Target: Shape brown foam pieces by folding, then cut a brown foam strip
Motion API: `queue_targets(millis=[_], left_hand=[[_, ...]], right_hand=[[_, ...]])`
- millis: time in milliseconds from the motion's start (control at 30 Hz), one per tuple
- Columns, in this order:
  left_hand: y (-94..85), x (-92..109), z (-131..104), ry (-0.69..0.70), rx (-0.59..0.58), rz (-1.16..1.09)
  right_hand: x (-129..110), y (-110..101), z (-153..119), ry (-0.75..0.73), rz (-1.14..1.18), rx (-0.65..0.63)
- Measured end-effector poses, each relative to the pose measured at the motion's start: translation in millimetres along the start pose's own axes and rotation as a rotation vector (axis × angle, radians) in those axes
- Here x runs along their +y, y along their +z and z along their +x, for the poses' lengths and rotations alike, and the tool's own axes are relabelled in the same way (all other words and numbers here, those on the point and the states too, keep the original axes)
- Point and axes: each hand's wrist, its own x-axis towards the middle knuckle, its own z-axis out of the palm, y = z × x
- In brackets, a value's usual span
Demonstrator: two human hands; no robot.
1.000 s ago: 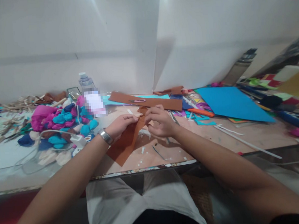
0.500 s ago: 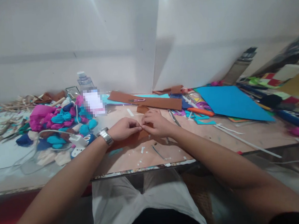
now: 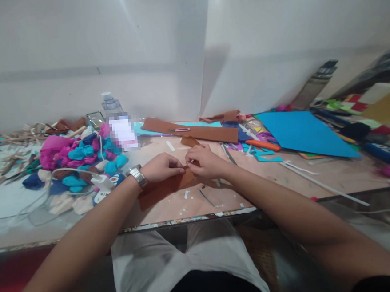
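Observation:
A brown sheet (image 3: 166, 189), of paper or cloth I cannot tell, lies low over the table's front part. My left hand (image 3: 162, 167), with a metal watch at its wrist, pinches the sheet's upper edge between thumb and fingers. Right beside it, my right hand (image 3: 203, 161) has its fingers closed on the same sheet near its right end. The two thumbs are close together, and the fingertips partly cover the material between them. Beyond the hands, a small brown scrap (image 3: 189, 140) sticks up. Farther back, a pink craft knife (image 3: 181, 129) rests on a long brown strip (image 3: 210, 133).
Crumpled pink and blue pieces (image 3: 72, 154) and a white charger (image 3: 103, 182) with its cable lie left. A phone (image 3: 124, 134) leans by a clear bottle (image 3: 109, 103). An orange cutter (image 3: 262, 145), a blue sheet (image 3: 306, 134) and a white strip (image 3: 328, 185) are right.
The brown sheet has swung out lower left, so more of its surface shows beneath my left hand. My right fingers have shifted slightly, leaving a small gap between the hands.

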Motion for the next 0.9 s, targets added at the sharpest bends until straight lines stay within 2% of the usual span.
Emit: queue_targets(millis=[300, 533, 900], left_hand=[[-2.9, 3, -1, -0.034, -0.012, -0.001], [-8.8, -1, -1, -0.046, -0.056, -0.042], [-18.2, -8, -1, -0.093, -0.181, -0.016]], right_hand=[[-4, -5, -1, 0.001, 0.038, -0.045], [2, -6, 0, 0.048, -0.007, 0.004], [8, -11, 2, 0.099, -0.079, 0.03]])
